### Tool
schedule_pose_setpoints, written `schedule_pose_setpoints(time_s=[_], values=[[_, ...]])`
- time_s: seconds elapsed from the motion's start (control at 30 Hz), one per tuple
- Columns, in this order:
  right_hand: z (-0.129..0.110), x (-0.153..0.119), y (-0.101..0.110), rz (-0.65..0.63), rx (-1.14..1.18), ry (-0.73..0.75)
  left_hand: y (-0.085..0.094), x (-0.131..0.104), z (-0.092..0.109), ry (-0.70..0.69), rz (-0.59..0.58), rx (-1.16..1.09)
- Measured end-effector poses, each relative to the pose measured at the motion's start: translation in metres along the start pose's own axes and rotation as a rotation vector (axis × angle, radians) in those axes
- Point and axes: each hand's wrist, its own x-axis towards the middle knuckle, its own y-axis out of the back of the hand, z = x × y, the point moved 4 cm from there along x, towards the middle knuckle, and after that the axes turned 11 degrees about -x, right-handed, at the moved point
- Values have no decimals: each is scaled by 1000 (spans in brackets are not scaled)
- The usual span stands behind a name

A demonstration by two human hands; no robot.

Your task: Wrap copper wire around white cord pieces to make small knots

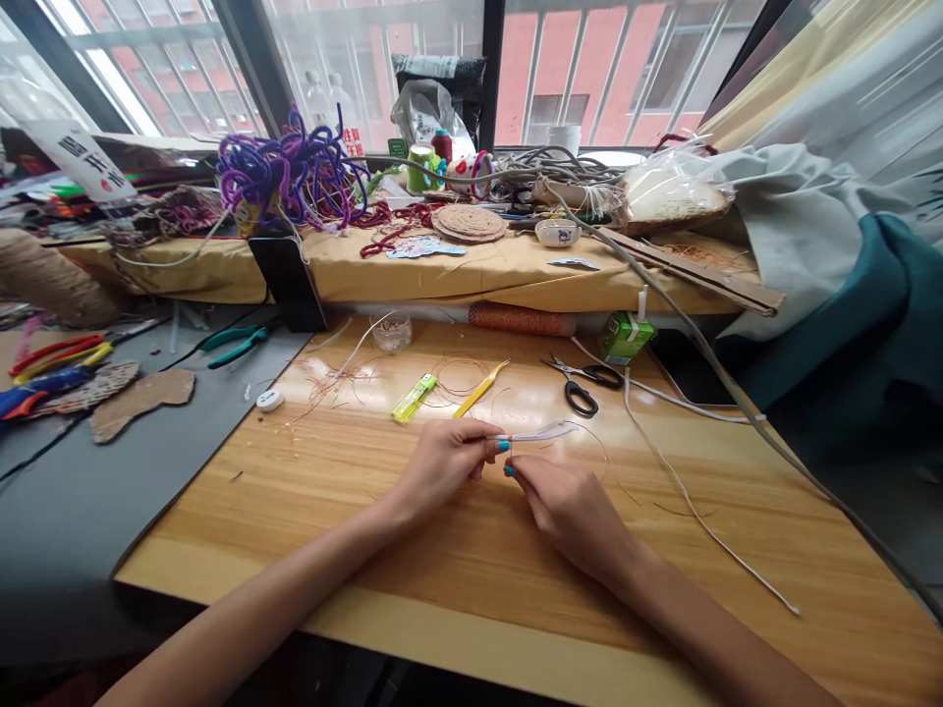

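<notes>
Near the middle of the wooden table, my left hand (449, 457) pinches a thin white cord (549, 432), whose looped end sticks out to the right. A fine brown thread (605, 457) curves away from the cord over the table. Just right of and slightly below the left fingertips, my right hand (564, 496) is closed in a pinch on the thread, close to the cord but apart from the left hand. Beyond the hands lie a yellow-green lighter (415, 398), yellow tweezers (480, 389) and black-handled scissors (582, 383).
A clear round container (392, 332) and a green box (626, 337) stand at the table's back. A long white cord (696, 506) lies at the right. Pliers (234, 344) rest on the grey mat (198, 422) at the left. Behind runs a cluttered cloth-covered ledge (442, 275).
</notes>
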Motion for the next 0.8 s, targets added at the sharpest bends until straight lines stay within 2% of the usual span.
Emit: schedule_pose_setpoints(time_s=[0.1,0.17,0.27,0.37,0.47,0.53,0.6,0.67,0.73,0.8], values=[[-5,-2,14,239,-287,176,1,-1,7,-287,-20,362],[-4,-2,21,306,-373,251,-2,-4,9,-408,-130,535],[4,1,25,244,-280,280,-9,-9,11,-448,-342,536],[19,7,23,64,96,107,-10,-11,16,-397,-424,279],[27,10,11,-230,463,-92,-5,-7,20,-251,-369,20],[28,10,7,-274,528,-187,-2,-4,19,-118,-285,-124],[25,9,6,-197,459,-224,2,-2,15,-15,-181,-216],[18,7,5,-112,304,-154,5,1,9,30,-76,-215],[6,4,6,-5,72,-4,7,3,4,0,7,-102],[-4,1,10,119,-176,120,7,3,4,-113,34,85]])
